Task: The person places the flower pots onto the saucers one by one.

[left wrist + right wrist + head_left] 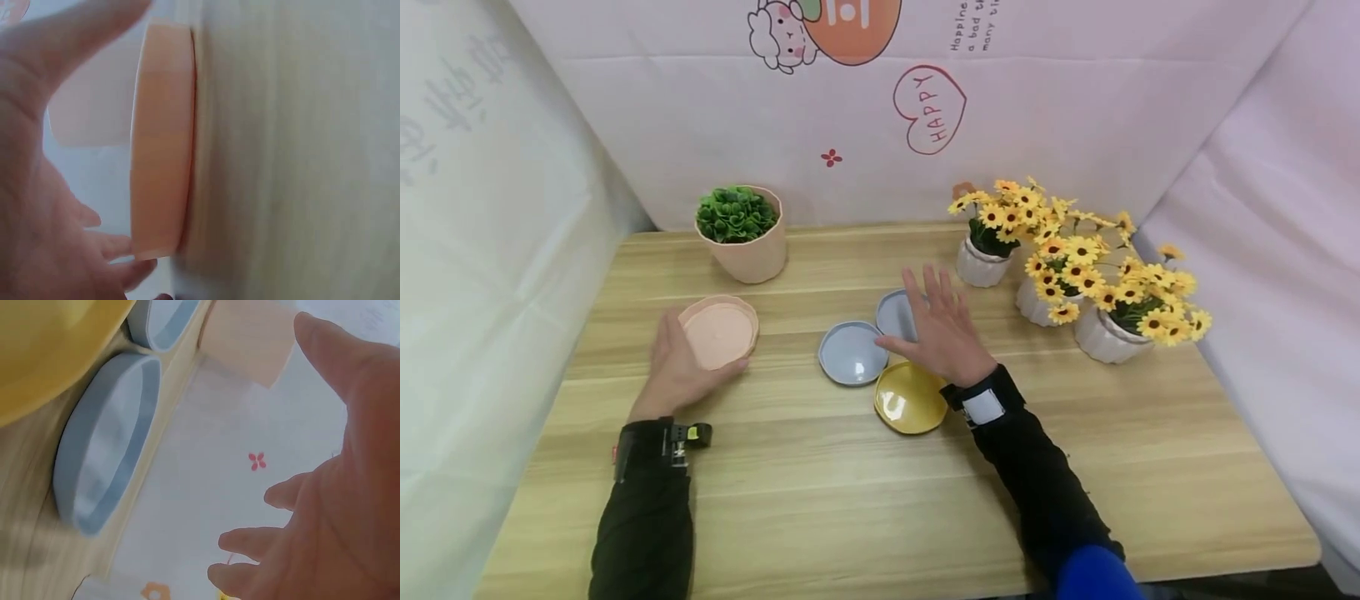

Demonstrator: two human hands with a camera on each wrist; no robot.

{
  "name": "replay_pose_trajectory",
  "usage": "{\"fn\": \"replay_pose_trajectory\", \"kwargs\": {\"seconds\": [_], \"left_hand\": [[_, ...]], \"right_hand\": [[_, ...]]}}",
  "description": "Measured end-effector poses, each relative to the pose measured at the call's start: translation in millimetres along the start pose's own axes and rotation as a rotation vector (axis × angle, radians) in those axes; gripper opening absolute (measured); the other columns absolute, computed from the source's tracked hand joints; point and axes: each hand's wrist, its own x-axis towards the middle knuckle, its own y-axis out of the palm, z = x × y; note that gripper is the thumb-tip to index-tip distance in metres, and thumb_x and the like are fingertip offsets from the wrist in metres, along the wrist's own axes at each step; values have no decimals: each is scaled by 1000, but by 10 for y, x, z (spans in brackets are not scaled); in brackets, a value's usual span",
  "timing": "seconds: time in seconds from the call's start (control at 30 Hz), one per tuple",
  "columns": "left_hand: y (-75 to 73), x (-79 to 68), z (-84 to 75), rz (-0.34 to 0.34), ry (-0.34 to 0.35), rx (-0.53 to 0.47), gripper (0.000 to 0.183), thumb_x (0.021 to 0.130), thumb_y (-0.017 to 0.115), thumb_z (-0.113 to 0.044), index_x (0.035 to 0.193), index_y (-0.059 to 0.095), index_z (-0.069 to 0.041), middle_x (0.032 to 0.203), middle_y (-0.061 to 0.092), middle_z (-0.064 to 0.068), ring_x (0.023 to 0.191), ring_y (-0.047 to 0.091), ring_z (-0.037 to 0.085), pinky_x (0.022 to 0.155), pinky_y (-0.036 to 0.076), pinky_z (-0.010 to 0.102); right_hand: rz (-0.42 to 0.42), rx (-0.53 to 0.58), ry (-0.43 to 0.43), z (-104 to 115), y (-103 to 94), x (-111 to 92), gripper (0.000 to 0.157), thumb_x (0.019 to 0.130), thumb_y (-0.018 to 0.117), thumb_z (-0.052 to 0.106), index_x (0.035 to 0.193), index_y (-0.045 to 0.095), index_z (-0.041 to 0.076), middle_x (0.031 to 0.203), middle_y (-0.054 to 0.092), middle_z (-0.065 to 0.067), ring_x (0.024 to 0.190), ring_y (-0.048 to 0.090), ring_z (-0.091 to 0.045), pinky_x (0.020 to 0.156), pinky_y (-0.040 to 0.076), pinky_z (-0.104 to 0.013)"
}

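Observation:
A pink saucer (pixel 720 332) rests on the wooden table at the left. Around its left and near sides spreads my left hand (pixel 677 362), fingers along the left rim and the thumb stretched out by the near right edge. In the left wrist view the fingertips are right at the rim of the saucer (pixel 161 137). My right hand (pixel 943 333), fingers spread wide, is held over the far blue-grey dish (pixel 893 315) and partly hides it. Another blue-grey dish (pixel 852 354) and a yellow dish (pixel 912 400) lie close beside it. The right hand holds nothing.
Behind the saucer stands a pink pot (pixel 752 250) with a green plant (pixel 735 215). At the right are several white pots (pixel 1108 337) of yellow flowers (pixel 1078 254). A printed white cloth (pixel 850 108) hangs along the table's back edge.

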Motion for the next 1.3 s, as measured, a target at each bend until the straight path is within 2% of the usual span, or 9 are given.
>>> {"fn": "replay_pose_trajectory", "kwargs": {"seconds": [0.07,0.2,0.33,0.47,0.63,0.73,0.83,1.07,1.3], "left_hand": [[1,-1,21,-1,-17,-52,148,77,91,-54,166,-15,-3,172,0,35,159,10,55,126,20,74],[3,28,60,-58,31,-129,130,74,96,-45,162,11,-1,156,32,34,144,36,51,119,35,69],[-3,73,89,-79,78,-161,121,72,98,-43,158,24,0,149,42,30,139,44,48,115,39,66],[-29,103,99,-54,70,-154,131,71,98,-46,163,17,0,156,39,33,144,41,50,118,36,68],[-17,91,100,-5,24,-140,149,70,98,-51,168,-1,0,167,24,36,152,30,54,123,30,71],[0,55,89,8,11,-140,152,70,98,-50,168,-7,1,169,18,37,155,26,55,124,27,71],[31,23,70,12,24,-147,150,70,98,-48,167,-4,3,168,21,38,153,28,54,124,29,70],[112,-18,42,21,46,-136,147,71,98,-46,167,0,5,167,25,36,153,31,51,125,31,67],[84,-7,11,27,41,-115,148,72,97,-47,167,-4,5,172,12,34,158,21,51,127,25,67]], "right_hand": [[5,-19,-23,48,-3,66,114,93,63,74,172,5,15,177,1,-25,164,-3,-47,129,7,-74],[10,-18,-93,193,-37,254,112,94,65,71,171,8,13,177,6,-25,164,6,-48,129,14,-73],[-12,-1,-221,379,-103,536,110,95,71,61,170,10,8,175,14,-25,163,17,-42,132,20,-61],[-44,-59,-362,586,-145,870,103,97,74,50,168,17,1,172,26,-25,160,29,-37,134,25,-48],[-70,-178,-477,857,-121,1250,89,99,73,44,165,29,3,166,40,-20,155,40,-34,131,32,-43],[-60,-238,-509,1017,-103,1427,82,101,72,42,165,33,7,165,43,-17,155,40,-33,131,31,-43],[-52,-298,-525,1146,-63,1570,77,102,70,40,164,36,10,166,43,-14,155,39,-31,132,29,-42],[-134,-510,-605,1305,192,1819,52,106,64,39,150,55,15,149,59,-6,141,54,-24,125,39,-35],[-203,-501,-610,1403,296,1921,33,110,58,28,138,66,12,134,68,-8,125,61,-26,114,47,-35]]}}
